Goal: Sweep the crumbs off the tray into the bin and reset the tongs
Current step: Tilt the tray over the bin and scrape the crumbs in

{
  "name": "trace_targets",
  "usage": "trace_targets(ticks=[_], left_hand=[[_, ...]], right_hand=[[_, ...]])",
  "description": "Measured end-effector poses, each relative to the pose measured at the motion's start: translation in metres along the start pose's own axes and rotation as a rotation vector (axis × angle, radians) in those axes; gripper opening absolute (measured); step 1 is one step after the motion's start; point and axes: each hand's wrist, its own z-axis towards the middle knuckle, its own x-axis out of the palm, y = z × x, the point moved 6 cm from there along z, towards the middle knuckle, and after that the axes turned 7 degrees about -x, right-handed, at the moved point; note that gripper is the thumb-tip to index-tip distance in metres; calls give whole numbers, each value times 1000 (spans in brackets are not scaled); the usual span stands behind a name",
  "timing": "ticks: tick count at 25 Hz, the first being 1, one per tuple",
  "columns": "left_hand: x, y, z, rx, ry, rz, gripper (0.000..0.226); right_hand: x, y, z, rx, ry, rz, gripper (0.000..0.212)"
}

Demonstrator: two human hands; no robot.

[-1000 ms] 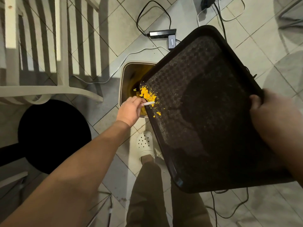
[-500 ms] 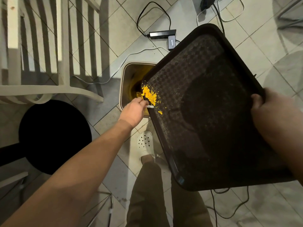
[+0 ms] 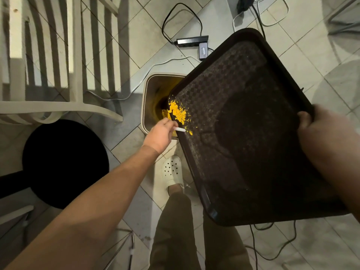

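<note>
The right hand (image 3: 319, 131) grips the tilted tray (image 3: 243, 123) over the bin (image 3: 150, 90); the left hand (image 3: 160, 133) pinches what looks like a thin white stick (image 3: 180, 129) beside the yellow crumbs (image 3: 178, 113).

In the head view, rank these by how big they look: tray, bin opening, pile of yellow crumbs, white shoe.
1. Tray, by far the largest, though it is nearest the camera.
2. Bin opening, partly covered by the tray.
3. White shoe and pile of yellow crumbs: too close to rank.
</note>
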Motion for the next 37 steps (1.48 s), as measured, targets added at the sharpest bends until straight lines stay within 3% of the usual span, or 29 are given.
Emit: trace_targets(ticks=[3,5,7,9,12,15,19,22,25,29,32,37], left_hand=[[-10,19,-2,-323,-188,-239,24],[1,18,-17,-432,-176,-481,20],[16,7,-37,-368,-90,-519,20],[25,-1,-52,-253,-37,-393,21],[27,3,-47,-160,-54,-274,21],[29,5,-29,-141,-78,-173,23],[18,17,-12,-316,-183,-159,25],[19,11,-18,-163,-132,-184,20],[25,2,-32,24,-18,-53,21],[14,5,-12,-77,-80,189,33],[1,2,-5,-197,-146,121,31],[25,-30,-29,96,5,-63,22]], right_hand=[[0,0,0,-1,3,0,30],[-1,0,-1,0,3,8,29],[-2,1,-1,-3,-8,11,28],[-3,0,-1,4,-2,1,27],[-3,-2,0,10,8,-14,27],[-2,-3,0,2,7,-2,27],[-1,-5,0,-4,5,-2,29],[-1,-7,-1,0,4,-7,29],[0,-7,-2,-4,-7,-17,28],[1,-7,-4,-14,-15,-48,30],[1,-8,-4,-12,-10,-43,30],[2,-9,-5,-2,-3,-23,30]])
